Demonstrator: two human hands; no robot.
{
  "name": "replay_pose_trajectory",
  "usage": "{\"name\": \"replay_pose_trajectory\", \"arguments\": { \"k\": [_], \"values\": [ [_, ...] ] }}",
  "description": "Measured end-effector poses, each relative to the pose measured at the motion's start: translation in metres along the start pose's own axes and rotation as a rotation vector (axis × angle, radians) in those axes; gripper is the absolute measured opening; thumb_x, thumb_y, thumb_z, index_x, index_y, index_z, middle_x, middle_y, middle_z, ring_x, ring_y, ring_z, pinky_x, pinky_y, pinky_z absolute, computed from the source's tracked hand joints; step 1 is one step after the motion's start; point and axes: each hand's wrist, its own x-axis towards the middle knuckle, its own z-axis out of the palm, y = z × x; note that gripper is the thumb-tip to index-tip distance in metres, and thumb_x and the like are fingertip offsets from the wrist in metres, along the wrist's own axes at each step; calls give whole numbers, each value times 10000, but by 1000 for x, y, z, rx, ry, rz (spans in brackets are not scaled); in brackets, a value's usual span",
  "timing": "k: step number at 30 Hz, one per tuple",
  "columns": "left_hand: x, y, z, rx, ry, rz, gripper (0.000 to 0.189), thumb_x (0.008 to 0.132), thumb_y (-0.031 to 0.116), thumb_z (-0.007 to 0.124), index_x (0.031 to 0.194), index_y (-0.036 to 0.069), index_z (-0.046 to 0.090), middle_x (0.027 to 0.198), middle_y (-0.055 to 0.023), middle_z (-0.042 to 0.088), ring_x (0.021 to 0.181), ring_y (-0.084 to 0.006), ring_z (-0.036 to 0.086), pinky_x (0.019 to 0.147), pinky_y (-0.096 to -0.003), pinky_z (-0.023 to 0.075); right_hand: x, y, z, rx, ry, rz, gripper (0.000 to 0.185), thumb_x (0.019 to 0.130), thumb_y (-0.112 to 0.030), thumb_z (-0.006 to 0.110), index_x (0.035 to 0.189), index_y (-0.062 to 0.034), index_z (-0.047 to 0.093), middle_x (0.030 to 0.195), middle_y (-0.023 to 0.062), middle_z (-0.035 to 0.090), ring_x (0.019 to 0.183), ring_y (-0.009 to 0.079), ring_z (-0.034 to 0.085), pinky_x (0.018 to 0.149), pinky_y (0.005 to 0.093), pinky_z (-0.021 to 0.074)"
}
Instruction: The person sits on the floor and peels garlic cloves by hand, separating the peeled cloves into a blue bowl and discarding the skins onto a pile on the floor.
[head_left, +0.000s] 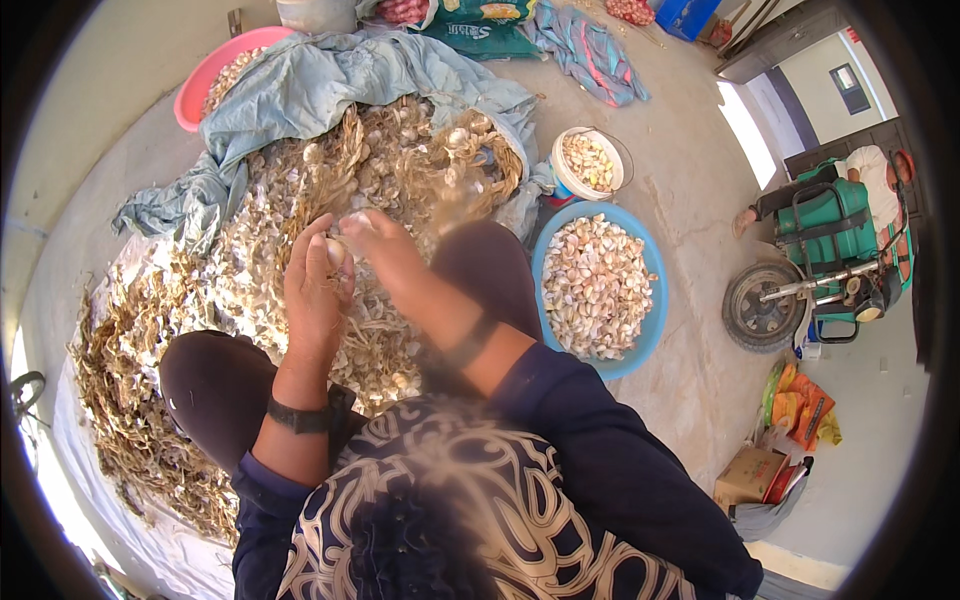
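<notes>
My left hand (315, 292) is closed around a pale garlic bulb (335, 253), which shows between its thumb and fingers. Close beside it on the right, my right hand (382, 244) is raised with bent fingers at a whitish, blurred bit; whether it grips this is unclear. Beneath both hands spreads a heap of garlic skins and dry stalks (247, 277). Whole garlic bulbs and braided stalks (450, 157) lie at the mouth of a blue-grey cloth sack (322, 82). Right of my knee, a blue basin (662, 300) holds loose garlic cloves (596, 285).
A white bucket (621, 169) of peeled-looking cloves stands behind the basin. At the back left is a pink basin (187, 90) with garlic. A person (870, 180) sits on a green three-wheeled vehicle (814, 217) at right. A cardboard box (750, 474) lies at lower right.
</notes>
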Motion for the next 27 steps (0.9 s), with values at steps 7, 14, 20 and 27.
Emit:
{"name": "replay_pose_trajectory", "arguments": {
  "k": [7,14,20,27],
  "values": [
    [9,-7,-2,-24,33,-6,474,1075,320,343,1365,-28,483,1132,-107,606,995,-160,583,861,-278,486,-14,-7,16,-87,-155,-200,346,944,-215,630,1216,-9,571,1051,118,665,996,198,618,909,333,465],
    [6,-15,-1,202,62,167,476,1073,295,346,1382,-44,470,1259,-161,588,1149,-219,564,990,-321,437,-14,9,38,107,-10,-131,159,993,-145,544,1047,-11,610,935,21,640,872,72,563,790,245,459],
    [6,-23,0,312,98,231,436,1070,260,377,1349,-49,502,1226,-165,613,1103,-205,591,949,-311,459,-18,13,47,205,75,-163,158,1005,-136,503,963,-16,597,853,23,602,811,90,529,767,260,449],
    [8,-26,2,359,106,293,399,1066,254,407,1306,-35,541,1171,-136,631,1039,-184,598,914,-303,470,-14,18,50,393,63,-39,190,1033,-157,455,1021,-31,596,919,4,596,867,67,546,798,224,456]
  ]
}}
